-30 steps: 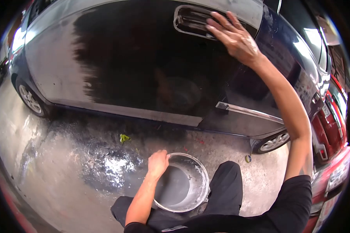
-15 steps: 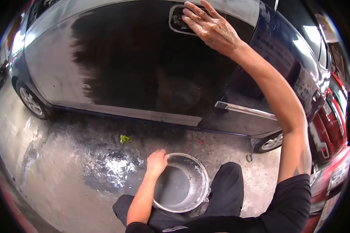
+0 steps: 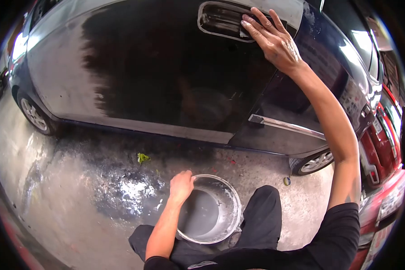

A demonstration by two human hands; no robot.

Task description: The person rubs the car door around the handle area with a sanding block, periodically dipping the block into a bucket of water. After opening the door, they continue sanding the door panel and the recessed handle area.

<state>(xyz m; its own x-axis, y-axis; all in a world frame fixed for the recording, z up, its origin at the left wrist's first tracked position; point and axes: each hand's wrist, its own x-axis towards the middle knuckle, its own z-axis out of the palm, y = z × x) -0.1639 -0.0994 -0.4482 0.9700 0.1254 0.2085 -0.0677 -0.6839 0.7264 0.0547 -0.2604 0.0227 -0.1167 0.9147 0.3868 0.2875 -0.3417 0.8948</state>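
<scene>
My left hand (image 3: 182, 185) is closed on the rim of a bucket (image 3: 233, 194) that stands between my legs and holds grey, cloudy liquid. Up on the dark car door (image 3: 153, 63), my right hand (image 3: 274, 44) is wet and pressed near the right end of the recessed handle area (image 3: 220, 19). Its fingers look spread at the tips. A small dark piece may lie under the fingers, but I cannot make it out. Wet streaks run inside the recess. Dull grey patches show on the door's left side and lower edge.
The wet concrete floor (image 3: 72, 193) has a yellow-green scrap (image 3: 142, 158) on it. A small round item (image 3: 287, 181) lies near the car's wheel (image 3: 317, 162). A metallic trim strip (image 3: 288, 127) runs along the lower panel. A red vehicle (image 3: 378, 157) is at the right.
My right hand has slid to the right along the handle recess, uncovering more of it. My left hand stays on the bucket's rim.
</scene>
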